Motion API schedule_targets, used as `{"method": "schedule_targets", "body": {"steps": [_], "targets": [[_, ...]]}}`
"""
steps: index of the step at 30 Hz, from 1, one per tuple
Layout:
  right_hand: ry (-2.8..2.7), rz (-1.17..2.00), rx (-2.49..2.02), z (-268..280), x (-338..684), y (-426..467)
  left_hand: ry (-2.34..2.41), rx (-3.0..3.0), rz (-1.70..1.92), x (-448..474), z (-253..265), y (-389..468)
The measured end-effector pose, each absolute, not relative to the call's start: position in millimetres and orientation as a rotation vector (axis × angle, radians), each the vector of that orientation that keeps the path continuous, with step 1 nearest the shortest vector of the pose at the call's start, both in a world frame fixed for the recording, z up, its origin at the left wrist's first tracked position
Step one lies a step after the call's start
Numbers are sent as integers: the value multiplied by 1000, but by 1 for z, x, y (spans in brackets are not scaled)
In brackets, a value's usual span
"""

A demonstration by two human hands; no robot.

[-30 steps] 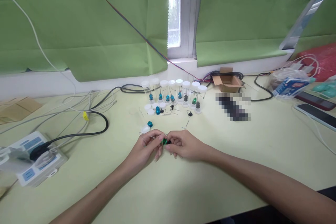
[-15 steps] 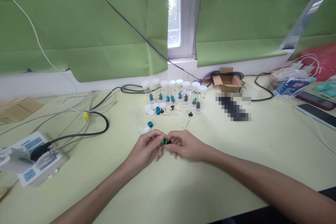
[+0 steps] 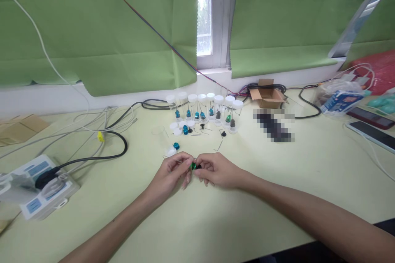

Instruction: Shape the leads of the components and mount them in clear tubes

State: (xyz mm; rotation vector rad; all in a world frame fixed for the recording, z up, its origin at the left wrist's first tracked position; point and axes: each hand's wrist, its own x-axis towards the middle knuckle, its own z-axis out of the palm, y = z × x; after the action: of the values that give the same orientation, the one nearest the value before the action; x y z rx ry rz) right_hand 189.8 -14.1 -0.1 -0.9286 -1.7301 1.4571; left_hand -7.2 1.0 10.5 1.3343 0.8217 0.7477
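My left hand (image 3: pixel 178 169) pinches a small green spool-like piece (image 3: pixel 193 166) between thumb and fingers, with a thin bent wire running out toward the left. My right hand (image 3: pixel 212 168) is closed on a small black round piece (image 3: pixel 198 167) right against the green one. Both hands meet just above the table. Beyond them lie a blue spool-like piece (image 3: pixel 176 146), a white cap (image 3: pixel 170 151), and a black piece with a bent wire (image 3: pixel 224 133). Farther back, more blue pieces (image 3: pixel 185 130) and white caps (image 3: pixel 177 131) lie together.
A row of clear tubes with white lids (image 3: pixel 210 96) stands by the wall, blue, green or dark pieces inside. On the left are a power strip (image 3: pixel 49 185) and tangled cables (image 3: pixel 114 156). A cardboard box (image 3: pixel 268 95), phones (image 3: pixel 375 135) and a plastic bag (image 3: pixel 339 94) sit right.
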Motion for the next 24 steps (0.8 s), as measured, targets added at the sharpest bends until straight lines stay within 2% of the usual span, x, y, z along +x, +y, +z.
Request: {"method": "schedule_targets", "body": {"steps": [24], "targets": [[-1719, 1476, -933, 2, 190, -14, 779, 1276, 764, -8, 10, 2]]}}
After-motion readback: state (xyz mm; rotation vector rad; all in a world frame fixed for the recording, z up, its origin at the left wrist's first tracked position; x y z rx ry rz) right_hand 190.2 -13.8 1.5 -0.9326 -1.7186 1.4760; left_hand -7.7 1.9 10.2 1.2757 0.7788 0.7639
